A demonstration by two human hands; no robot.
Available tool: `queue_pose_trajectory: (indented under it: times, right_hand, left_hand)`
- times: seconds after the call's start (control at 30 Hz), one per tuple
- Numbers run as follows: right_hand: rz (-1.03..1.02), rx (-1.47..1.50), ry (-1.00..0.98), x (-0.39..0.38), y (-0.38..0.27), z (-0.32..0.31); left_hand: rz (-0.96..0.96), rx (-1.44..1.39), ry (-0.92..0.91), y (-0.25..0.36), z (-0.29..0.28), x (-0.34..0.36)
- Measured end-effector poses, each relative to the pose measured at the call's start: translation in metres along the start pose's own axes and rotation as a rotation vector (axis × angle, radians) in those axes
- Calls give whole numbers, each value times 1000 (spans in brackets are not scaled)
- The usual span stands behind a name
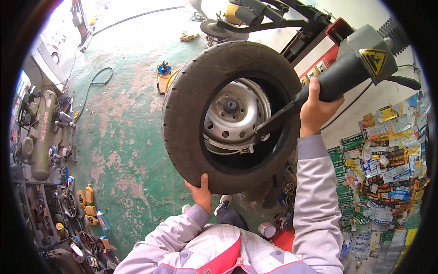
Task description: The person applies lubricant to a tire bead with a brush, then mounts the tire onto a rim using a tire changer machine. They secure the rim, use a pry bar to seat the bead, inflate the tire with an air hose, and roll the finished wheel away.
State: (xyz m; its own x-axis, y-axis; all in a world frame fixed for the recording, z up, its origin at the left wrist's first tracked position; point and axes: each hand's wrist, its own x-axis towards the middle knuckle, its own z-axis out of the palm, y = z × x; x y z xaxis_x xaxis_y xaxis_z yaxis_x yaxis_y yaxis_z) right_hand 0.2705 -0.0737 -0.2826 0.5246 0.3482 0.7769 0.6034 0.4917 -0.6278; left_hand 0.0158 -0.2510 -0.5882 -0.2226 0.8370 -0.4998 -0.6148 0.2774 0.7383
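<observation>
A black tire (182, 109) stands in front of me, tilted so its sidewall faces up. Inside it sits a silver steel wheel rim (251, 98), with part of the rim's lower edge apart from the tire. My left hand (200, 194) grips the tire's near edge, thumb on the sidewall and the other fingers mostly hidden. A dark grey bead breaker arm (342, 80) comes in from the upper right, and its flat blade (278, 118) reaches into the tire opening beside the rim. My right hand (317, 112) is wrapped round this arm, thumb up.
More tire changer parts (273, 16) stand at the far right. A yellow and blue bucket (163, 77) is beyond the tire. Yellow bottles (89, 196) and a green cylinder (43, 137) line the left. Stickers (383, 169) cover the right wall. A can (267, 229) stands near my feet.
</observation>
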Motion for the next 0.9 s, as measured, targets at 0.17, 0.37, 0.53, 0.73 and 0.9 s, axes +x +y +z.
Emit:
queue_pose_trajectory:
  times: [0.17,0.37,0.53,0.73,0.9]
  right_hand:
    - [145,417,-567,35,103,-111]
    - [1427,343,-547,7,342,-226]
    - [1472,348,-622,-50,406,-192]
    - [1476,330,-672,-46,405,-155]
    - [1499,288,-731,-24,393,-197]
  left_hand:
    - [-63,38,46,11,5,-2]
    - [-92,127,62,27,8,-11]
    - [-75,210,97,26,6,-11]
    - [-147,331,122,36,4,-10]
    - [-193,439,151,85,-10,9]
